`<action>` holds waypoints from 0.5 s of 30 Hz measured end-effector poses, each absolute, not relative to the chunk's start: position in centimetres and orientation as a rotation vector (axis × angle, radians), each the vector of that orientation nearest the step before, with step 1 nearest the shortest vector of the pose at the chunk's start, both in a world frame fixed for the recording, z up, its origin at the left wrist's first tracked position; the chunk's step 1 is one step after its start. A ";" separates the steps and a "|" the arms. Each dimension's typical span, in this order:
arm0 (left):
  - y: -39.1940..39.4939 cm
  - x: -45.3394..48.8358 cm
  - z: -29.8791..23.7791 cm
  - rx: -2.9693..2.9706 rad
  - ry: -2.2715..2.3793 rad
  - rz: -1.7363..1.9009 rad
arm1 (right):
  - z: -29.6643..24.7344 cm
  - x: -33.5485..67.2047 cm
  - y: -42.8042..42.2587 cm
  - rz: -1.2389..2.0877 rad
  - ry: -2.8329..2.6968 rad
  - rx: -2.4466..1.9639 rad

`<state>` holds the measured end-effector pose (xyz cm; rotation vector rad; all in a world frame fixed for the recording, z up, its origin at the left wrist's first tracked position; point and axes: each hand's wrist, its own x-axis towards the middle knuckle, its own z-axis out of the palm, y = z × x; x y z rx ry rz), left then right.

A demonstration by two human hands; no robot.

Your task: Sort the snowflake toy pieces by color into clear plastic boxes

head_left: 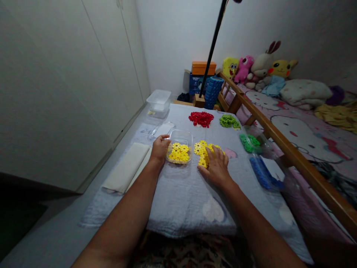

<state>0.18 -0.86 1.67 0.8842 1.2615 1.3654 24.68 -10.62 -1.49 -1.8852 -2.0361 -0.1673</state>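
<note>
A clear plastic container [192, 141] holds several yellow flower-shaped discs [180, 152]. My left hand [159, 149] grips the container's left wall, thumb and fingers closed on its edge. Right of the container lies a loose pile of the same yellow discs [201, 148] on the cloth. Over that pile rests my right hand [219, 167], fingers spread and palm down, touching the discs; part of the pile is hidden beneath it.
Behind are a red pile [201, 119] and a light green pile [229, 121]. Containers of green pieces [250, 143] and blue pieces [263, 173] stand at the right, near a wooden bed rail [267, 130]. Folded beige cloth [126, 167], a clear lid [163, 129] and stacked clear boxes [158, 98] lie left.
</note>
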 end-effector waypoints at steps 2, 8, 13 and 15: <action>-0.9 0.2 1.7 0.888 1.262 1.366 | -2.0 24.5 -10.9 -0.172 -2.049 -1.895; -0.7 0.2 1.4 0.880 1.251 1.373 | -2.3 24.5 -9.2 -0.187 -2.084 -1.857; -0.6 0.2 1.4 0.887 1.263 1.368 | -1.9 24.2 -7.1 -0.191 -2.111 -1.842; -0.7 0.2 1.5 0.890 1.264 1.367 | -1.8 24.2 -6.2 -0.185 -2.107 -1.855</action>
